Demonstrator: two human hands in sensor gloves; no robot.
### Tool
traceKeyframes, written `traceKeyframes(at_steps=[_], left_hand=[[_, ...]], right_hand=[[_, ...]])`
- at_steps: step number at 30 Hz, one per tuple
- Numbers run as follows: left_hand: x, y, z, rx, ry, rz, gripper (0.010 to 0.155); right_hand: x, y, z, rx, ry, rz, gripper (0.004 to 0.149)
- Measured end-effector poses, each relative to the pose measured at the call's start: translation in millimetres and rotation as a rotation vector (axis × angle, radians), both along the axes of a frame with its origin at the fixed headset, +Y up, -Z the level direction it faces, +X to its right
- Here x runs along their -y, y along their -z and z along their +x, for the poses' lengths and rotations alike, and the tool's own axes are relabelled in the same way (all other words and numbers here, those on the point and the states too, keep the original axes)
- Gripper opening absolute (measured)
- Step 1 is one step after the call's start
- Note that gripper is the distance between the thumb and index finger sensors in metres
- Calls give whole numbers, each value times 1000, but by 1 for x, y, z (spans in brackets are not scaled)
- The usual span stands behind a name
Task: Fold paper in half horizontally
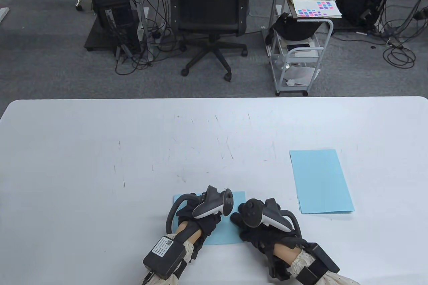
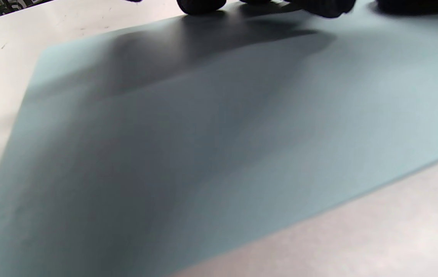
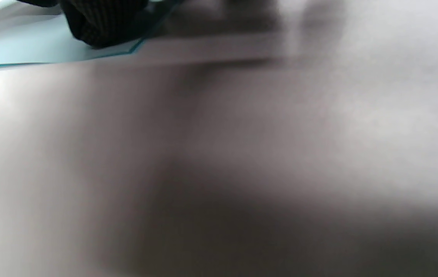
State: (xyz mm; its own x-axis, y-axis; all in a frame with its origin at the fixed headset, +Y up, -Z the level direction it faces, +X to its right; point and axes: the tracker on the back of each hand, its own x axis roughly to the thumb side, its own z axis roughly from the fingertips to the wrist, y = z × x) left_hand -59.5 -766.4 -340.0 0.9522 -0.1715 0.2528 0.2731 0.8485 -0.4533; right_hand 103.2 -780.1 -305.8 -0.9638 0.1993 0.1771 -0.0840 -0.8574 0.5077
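Showing a white tabletop [image 1: 100, 151] that carries two pale blue paper items and both gloved hands, all near its front edge. Largest of the papers is a stack of sheets [image 1: 321, 181] toward the front right corner, lying flat and well apart from the hands; it is judged to be spare stock, set within reach but out of the working area. The paper [image 1: 224, 231] being worked lies at the middle of the front edge, directly before the person, where both hands can bear on it evenly. Its visible outline is short from front to back, which suggests that the fold is already laid over and is now being pressed flat; the crease itself cannot be seen.

The left hand [image 1: 197, 213] rests on the left part of the paper, and the left wrist view shows dark fingertips [image 2: 200, 5] touching the sheet at the top of that view, presumably to pin it against sliding. The right hand [image 1: 259, 223] sits at the paper's right edge; in the right wrist view one gloved finger [image 3: 101, 23] presses down on the corner of the paper there, where two layered edges appear, probably to keep them aligned. Neither hand grips anything; how far the fingers are spread cannot be told, since the trackers hide them.
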Motion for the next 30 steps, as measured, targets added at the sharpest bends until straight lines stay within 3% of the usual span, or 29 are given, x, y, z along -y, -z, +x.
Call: traceKeyframes(at_steps=[30], left_hand=[[4,7,-54,-103,23,-12,62]], right_hand=[[0,0,1,2,-6,0,62]])
